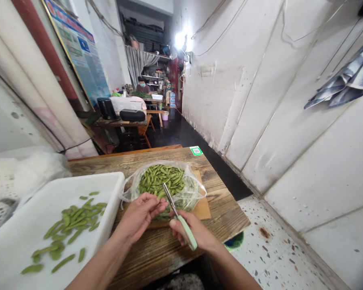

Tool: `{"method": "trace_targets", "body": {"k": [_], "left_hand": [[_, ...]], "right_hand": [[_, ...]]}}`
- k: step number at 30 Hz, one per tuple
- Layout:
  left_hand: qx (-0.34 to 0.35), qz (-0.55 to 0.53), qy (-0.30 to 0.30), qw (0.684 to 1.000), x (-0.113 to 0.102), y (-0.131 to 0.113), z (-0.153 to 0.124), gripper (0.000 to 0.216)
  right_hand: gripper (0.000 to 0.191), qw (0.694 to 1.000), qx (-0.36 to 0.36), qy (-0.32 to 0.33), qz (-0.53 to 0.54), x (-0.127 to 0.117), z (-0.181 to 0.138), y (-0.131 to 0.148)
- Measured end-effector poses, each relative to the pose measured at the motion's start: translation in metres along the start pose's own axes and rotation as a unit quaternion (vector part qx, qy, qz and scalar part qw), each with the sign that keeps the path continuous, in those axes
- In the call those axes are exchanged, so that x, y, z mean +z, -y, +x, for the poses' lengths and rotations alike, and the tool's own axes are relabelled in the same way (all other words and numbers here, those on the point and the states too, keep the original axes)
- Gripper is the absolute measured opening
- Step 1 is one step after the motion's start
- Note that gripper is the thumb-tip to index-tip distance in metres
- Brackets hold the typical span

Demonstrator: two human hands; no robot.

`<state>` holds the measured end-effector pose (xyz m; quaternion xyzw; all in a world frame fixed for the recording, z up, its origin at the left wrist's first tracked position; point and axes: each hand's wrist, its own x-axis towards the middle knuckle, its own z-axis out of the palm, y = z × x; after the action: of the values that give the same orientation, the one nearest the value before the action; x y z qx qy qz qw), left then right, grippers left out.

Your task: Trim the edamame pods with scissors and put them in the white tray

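Observation:
My right hand point(190, 229) is closed around a pair of scissors point(186, 231) with pale green handles. Their blades point up and away, over a clear plastic bag point(195, 193) full of green soybean pods point(161, 177). Just left of the blades, at the bag's near edge, my left hand point(145, 211) has its fingertips pinched together. Whatever they hold, if anything, is too small to make out against the pods. Left of that hand, more soybean pods point(75, 219) lie loose in a white plastic tub point(115, 189).
The bag sits on a wooden table point(220, 201) with a QR code card point(196, 151) at its far edge. White plastic bags point(27, 167) lie far left. A wall point(278, 133) runs along the right. Another person point(143, 86) sits at a table farther back.

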<state>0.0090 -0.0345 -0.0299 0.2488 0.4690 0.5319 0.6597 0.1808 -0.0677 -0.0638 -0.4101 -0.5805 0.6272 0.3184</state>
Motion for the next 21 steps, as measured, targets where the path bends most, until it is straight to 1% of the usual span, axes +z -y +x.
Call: {"method": "trace_targets", "body": {"k": [6, 11, 14, 15, 16, 17, 18, 19, 20, 21], "left_hand": [[0.000, 0.012, 0.022, 1.000, 0.001, -0.001, -0.003, 0.018], [-0.004, 0.038, 0.015, 0.999, 0.002, 0.006, 0.000, 0.016], [0.018, 0.078, -0.005, 0.997, -0.007, 0.008, 0.003, 0.017], [0.039, 0.107, -0.019, 0.993, -0.014, 0.005, 0.004, 0.019], [0.071, 0.149, -0.046, 0.985, -0.023, 0.001, 0.004, 0.020], [0.115, 0.208, -0.088, 0.967, -0.033, -0.006, 0.004, 0.021], [0.167, 0.282, -0.136, 0.935, -0.044, -0.015, 0.003, 0.022], [0.227, 0.368, -0.202, 0.879, -0.055, -0.025, 0.003, 0.022], [0.280, 0.476, -0.252, 0.795, -0.064, -0.035, 0.002, 0.024], [0.313, 0.565, -0.279, 0.710, -0.070, -0.044, 0.003, 0.025]], "right_hand": [[0.057, 1.000, -0.011, 0.006, -0.021, -0.004, -0.001, 0.004], [0.050, 0.999, 0.030, -0.012, -0.022, -0.004, 0.001, 0.000], [0.050, 0.999, 0.048, -0.006, 0.002, -0.004, 0.005, -0.005], [0.051, 0.999, 0.048, -0.004, 0.012, -0.005, 0.006, -0.008], [0.052, 0.999, 0.047, -0.004, 0.022, -0.005, 0.008, -0.010], [0.053, 0.999, 0.043, -0.006, 0.032, -0.006, 0.009, -0.013], [0.054, 0.998, 0.040, -0.011, 0.039, -0.007, 0.010, -0.015], [0.055, 0.998, 0.037, -0.016, 0.044, -0.008, 0.010, -0.017], [0.056, 0.998, 0.034, -0.019, 0.045, -0.009, 0.011, -0.019], [0.056, 0.998, 0.032, -0.020, 0.045, -0.009, 0.011, -0.021]]}}
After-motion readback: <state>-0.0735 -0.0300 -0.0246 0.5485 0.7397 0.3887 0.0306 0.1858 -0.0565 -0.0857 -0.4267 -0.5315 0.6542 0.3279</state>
